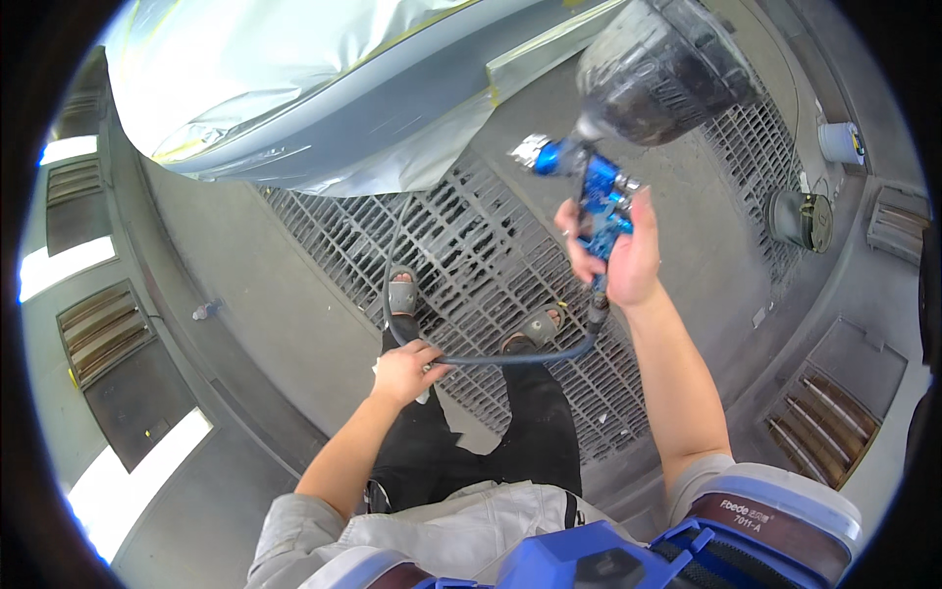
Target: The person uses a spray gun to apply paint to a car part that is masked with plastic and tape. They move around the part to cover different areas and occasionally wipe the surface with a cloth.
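My right hand (633, 255) is closed round the grip of a blue metallic spray gun (601, 180), which has a large, grimy, dark cup (667, 74) on top and a silver nozzle pointing left. A dark hose (520, 358) runs from the bottom of the grip down and across to my left hand (407, 373), whose fingers are wrapped over it. Something white shows under the left hand, too hidden to name. The hose continues up toward the masked vehicle body above.
A grey vehicle panel (343, 108) wrapped in pale plastic and tape spans the upper left. My sandalled feet stand on a metal floor grate (471, 255). A metal drum (790, 218) and white container (839, 142) are at right. Vented walls (118, 393) curve along both sides.
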The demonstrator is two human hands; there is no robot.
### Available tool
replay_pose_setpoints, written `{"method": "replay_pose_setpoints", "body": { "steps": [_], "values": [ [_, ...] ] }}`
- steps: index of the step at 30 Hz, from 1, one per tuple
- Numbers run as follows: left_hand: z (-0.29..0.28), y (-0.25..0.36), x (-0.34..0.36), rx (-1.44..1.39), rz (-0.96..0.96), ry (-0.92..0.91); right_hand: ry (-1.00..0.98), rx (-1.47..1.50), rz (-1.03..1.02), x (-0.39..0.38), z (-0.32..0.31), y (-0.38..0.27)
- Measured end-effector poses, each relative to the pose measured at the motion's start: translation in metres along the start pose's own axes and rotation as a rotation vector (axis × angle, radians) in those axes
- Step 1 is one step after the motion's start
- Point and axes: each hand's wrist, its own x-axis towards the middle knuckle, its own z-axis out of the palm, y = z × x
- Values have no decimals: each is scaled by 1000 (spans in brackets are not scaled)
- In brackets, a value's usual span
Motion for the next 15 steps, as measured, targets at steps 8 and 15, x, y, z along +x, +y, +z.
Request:
{"method": "replay_pose_setpoints", "body": {
  "steps": [8,15],
  "values": [
    [31,68,22,-75,-312,217,417,-118,-224,5,-34,-56],
    [52,118,39,-71,-229,195,-273,57,214,43,-23,-91]
  ]
}}
